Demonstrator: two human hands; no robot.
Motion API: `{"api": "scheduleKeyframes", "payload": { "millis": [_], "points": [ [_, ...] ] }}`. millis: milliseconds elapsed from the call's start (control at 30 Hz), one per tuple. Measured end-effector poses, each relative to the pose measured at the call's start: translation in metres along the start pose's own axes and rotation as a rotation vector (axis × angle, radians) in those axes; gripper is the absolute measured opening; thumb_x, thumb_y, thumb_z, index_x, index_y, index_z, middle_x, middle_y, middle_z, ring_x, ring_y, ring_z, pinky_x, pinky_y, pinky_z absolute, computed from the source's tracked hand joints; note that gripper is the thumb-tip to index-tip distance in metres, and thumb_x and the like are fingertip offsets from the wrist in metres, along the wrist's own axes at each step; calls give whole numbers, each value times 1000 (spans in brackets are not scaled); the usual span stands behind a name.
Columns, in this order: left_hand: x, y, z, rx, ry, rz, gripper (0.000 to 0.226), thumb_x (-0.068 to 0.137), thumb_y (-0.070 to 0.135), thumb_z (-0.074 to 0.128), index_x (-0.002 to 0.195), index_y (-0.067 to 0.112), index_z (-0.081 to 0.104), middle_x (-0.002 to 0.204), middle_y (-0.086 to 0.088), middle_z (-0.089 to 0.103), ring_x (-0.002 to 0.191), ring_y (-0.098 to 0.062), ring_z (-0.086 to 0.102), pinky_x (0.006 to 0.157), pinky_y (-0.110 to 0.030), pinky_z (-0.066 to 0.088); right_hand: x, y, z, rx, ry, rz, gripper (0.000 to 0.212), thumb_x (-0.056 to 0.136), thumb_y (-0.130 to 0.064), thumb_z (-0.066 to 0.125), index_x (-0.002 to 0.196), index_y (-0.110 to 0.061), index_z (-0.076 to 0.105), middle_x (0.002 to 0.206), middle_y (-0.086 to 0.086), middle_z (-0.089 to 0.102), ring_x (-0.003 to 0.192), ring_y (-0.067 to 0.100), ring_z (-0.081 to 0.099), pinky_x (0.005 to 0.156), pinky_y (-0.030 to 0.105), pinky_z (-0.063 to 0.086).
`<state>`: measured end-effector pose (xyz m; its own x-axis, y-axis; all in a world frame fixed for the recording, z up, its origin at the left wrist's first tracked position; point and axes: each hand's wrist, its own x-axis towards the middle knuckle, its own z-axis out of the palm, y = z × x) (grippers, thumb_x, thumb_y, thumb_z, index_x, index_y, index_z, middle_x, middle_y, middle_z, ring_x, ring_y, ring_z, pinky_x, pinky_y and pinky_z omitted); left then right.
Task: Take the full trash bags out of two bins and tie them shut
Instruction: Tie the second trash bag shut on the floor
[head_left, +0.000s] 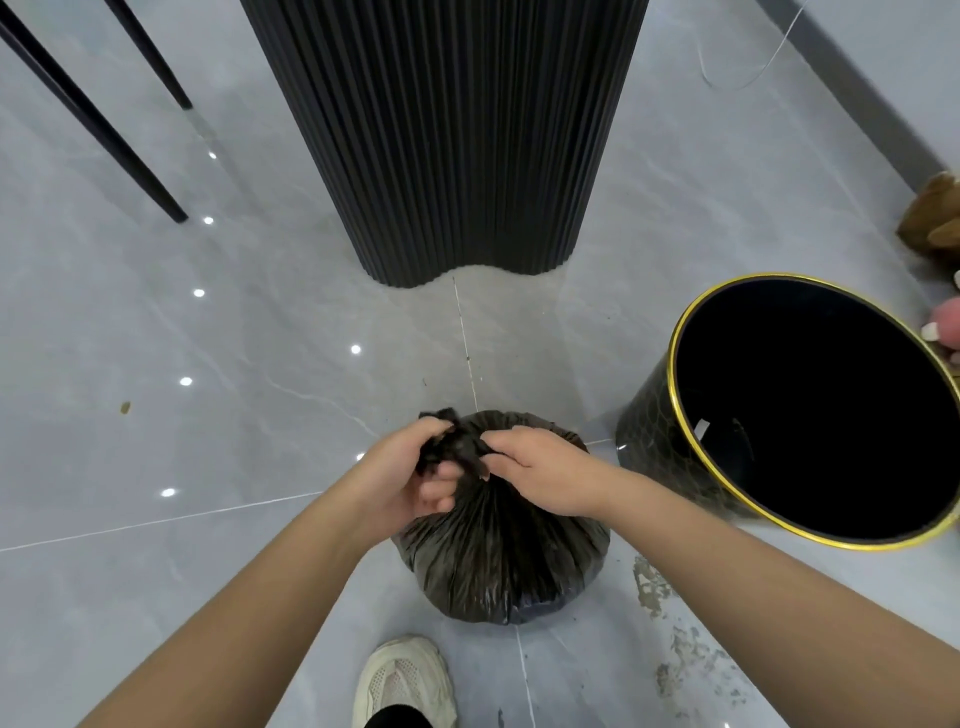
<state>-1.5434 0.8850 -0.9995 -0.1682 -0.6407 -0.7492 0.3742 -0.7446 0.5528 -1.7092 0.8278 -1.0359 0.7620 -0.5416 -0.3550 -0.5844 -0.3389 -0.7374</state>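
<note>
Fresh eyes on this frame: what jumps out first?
Both hands, left hand and right hand, grip the gathered neck of a full black plastic trash bag on the grey floor, bottom centre. To its right stands a round black bin with a gold rim, dark inside; behind, a tall black fluted column.

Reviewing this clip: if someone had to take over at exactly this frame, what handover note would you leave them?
Left hand: grips the gathered neck of the black trash bag.
Right hand: pinches the neck's loose plastic from the other side.
Things: the bag sits on the grey floor, with the black gold-rimmed bin to its right, apart from it.
Done: this bag is out of a bin and its mouth is gathered.
Left: finish the knot. The fingers hide whether one has formed. No second bin is in view, so its bag probably remains.
</note>
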Motion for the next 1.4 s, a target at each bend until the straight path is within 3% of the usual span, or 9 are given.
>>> {"api": "scheduleKeyframes", "payload": {
  "millis": [100,200,300,533,667,867,967,1200,1400],
  "points": [
    [-1,-14,2,-30,1,335,28,98,16,37,106,5,63,96,-6,71,40,-10,34,54,-27,52,-2,-2,2,199,-11,70,27,101,-19,42,75,-20,52,70,-10,50,68,1,46,68,15,36],
    [0,-23,-7,525,59,597,49,93,-6,40,129,23,57,84,6,64,59,-6,48,76,-27,54,-1,-3,3,258,-40,91,31,101,-19,42,71,-24,51,72,-8,50,71,4,47,75,22,38],
    [12,-28,-13,1188,45,798,50,95,4,44,138,29,46,122,15,55,105,2,53,95,-15,42,0,-4,2,262,-74,117,33,100,-18,42,70,-25,53,80,-4,54,80,10,50,82,28,40],
    [7,-6,-13,2019,231,837,34,97,37,29,78,20,52,71,7,56,55,-17,58,41,-26,26,-5,-4,4,-42,-2,74,25,97,-25,44,77,-13,53,73,-3,50,75,16,50,68,31,41],
    [-8,15,11,1715,191,381,38,99,38,32,67,21,43,69,4,52,72,-20,52,61,-32,37,-16,-5,4,-242,225,42,22,93,-36,49,96,-21,65,96,-9,57,93,14,56,70,32,46],
    [-41,49,38,1399,202,178,40,94,31,45,61,10,54,68,-8,58,72,-28,59,70,-38,50,-29,-35,-11,-276,423,152,28,86,-49,56,102,-29,67,101,-5,63,93,17,60,69,31,46],
    [-57,58,51,1370,220,108,37,94,32,50,74,9,71,80,-5,67,81,-22,63,76,-35,52,-36,-54,-9,-424,528,122,29,85,-49,53,87,-22,63,86,-1,65,83,22,63,57,30,34],
    [-96,51,72,1262,433,75,32,94,24,52,66,16,66,56,4,51,51,-10,45,47,-21,32,-48,-75,-8,-363,649,25,34,68,-45,75,68,-15,59,76,2,52,72,24,54,58,30,34],
    [-114,53,80,1271,588,156,33,93,28,52,65,18,67,66,1,59,66,-16,55,57,-26,40,-63,-83,-13,-131,525,-93,30,88,-45,58,108,-24,51,100,-5,63,85,20,60,64,34,46]
  ]
}}
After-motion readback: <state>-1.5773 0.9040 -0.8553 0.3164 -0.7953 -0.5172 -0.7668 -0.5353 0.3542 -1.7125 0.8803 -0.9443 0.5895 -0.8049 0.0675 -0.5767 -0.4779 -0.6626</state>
